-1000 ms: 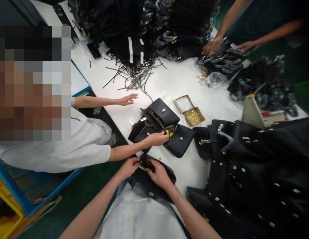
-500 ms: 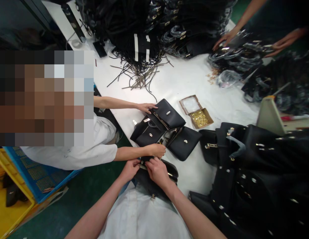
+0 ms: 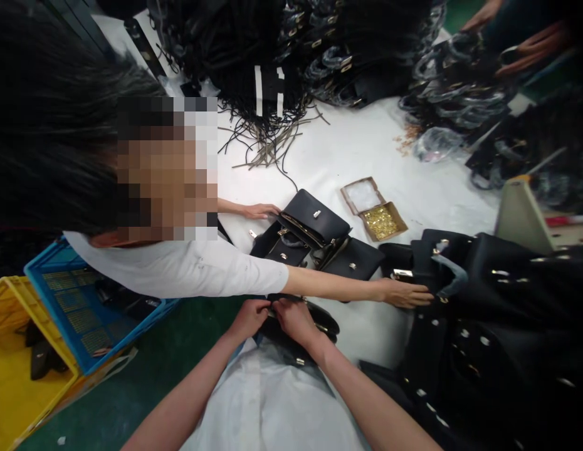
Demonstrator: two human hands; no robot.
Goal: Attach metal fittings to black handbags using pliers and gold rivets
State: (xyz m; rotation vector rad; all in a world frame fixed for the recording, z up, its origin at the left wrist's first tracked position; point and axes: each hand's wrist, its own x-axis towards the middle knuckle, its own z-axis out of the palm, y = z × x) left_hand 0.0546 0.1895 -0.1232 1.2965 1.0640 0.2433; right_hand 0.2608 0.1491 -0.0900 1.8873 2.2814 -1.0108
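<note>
My left hand and my right hand are both closed on a small black handbag held against my lap at the near edge of the white table. The fingers pinch the bag's top edge near its metal fitting. A co-worker in a white shirt leans in from the left. That person's arm stretches across just above my hands, and the hand rests on the big pile of black bags at the right. Their other hand touches a cluster of black bags in the middle.
An open box of small gold fittings sits beyond the middle bags. Heaps of black straps and bags fill the far side. Another person's hands work at the top right. Blue and yellow crates stand on the floor at left.
The co-worker has leaned in and moved their hand from the middle bags out to the right pile. My hands stay on the bag, slightly closer together. The view shifted a little.
</note>
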